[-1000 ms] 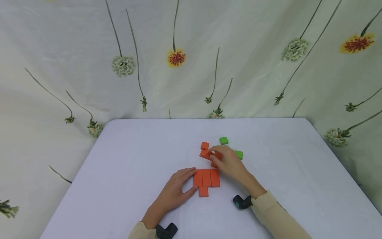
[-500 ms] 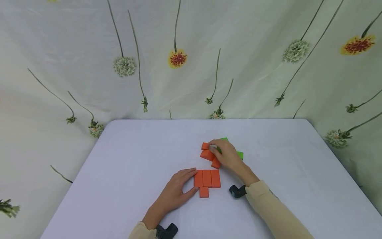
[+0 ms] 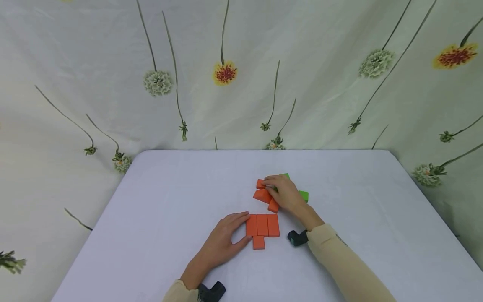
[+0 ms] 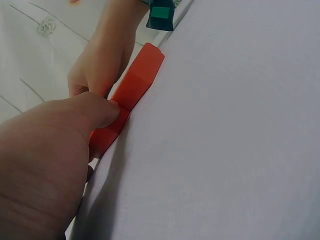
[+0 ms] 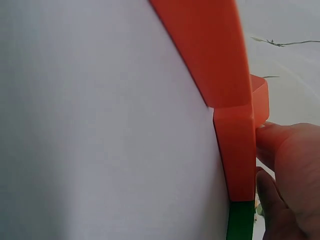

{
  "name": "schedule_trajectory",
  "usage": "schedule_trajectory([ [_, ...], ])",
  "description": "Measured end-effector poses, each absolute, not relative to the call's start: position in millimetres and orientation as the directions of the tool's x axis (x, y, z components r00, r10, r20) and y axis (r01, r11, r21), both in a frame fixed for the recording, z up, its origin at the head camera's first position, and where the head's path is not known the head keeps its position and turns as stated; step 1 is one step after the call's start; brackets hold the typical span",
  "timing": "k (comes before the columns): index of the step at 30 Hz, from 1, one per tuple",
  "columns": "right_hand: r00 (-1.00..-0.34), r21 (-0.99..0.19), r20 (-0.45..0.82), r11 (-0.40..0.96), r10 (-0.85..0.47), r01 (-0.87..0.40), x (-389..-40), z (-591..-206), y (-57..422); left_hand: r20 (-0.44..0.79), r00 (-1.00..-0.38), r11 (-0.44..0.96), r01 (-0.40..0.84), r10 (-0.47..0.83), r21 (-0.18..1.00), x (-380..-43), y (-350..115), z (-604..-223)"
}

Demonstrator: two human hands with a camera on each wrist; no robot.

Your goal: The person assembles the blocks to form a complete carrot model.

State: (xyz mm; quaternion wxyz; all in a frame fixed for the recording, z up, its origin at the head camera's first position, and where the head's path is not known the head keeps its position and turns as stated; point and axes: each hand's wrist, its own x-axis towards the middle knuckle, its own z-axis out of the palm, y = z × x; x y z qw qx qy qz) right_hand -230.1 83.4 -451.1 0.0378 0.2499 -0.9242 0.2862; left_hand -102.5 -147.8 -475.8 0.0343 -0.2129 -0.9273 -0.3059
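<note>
In the head view my left hand [image 3: 222, 239] brackets the left one of three upright orange blocks [image 3: 262, 225] lying side by side, forefinger at its far corner and thumb at its near one. A smaller orange block [image 3: 258, 242] lies against their near side. The left wrist view shows my thumb [image 4: 102, 112] pressed to the orange blocks [image 4: 135, 82]. Farther back, my right hand [image 3: 288, 193] pinches the right edge of a small orange block [image 3: 260, 183] with curved fingers. Just below it are a tapered orange block [image 3: 261, 196] and another orange block [image 3: 273, 205].
Green blocks lie behind and beside my right hand: one at the back [image 3: 286, 175], one to the right [image 3: 304, 196]. A patch of green shows between my right thumb and forefinger. The white table [image 3: 188, 184] ends before a flower-printed cloth [image 3: 320, 84].
My right hand has shifted slightly back and left from beside the tapered block to the small orange block, covering part of the back green block. My left hand has stayed put.
</note>
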Motion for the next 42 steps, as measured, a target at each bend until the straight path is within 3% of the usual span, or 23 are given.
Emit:
schedule_trajectory([
  [22, -0.92, -0.566, 0.193, 0.728, -0.34, -0.387, -229.4, -451.7, 88.1, 0.195, -0.909, 0.715, 0.411, 0.369, 0.565, -101.5, -146.8, -474.3],
  [42, -0.925, -0.623, 0.227, 0.684, -0.306, -0.379, -224.0, -448.1, 96.9, 0.194, -0.908, 0.726, 0.415, 0.372, 0.549, -103.1, -147.7, -477.8],
])
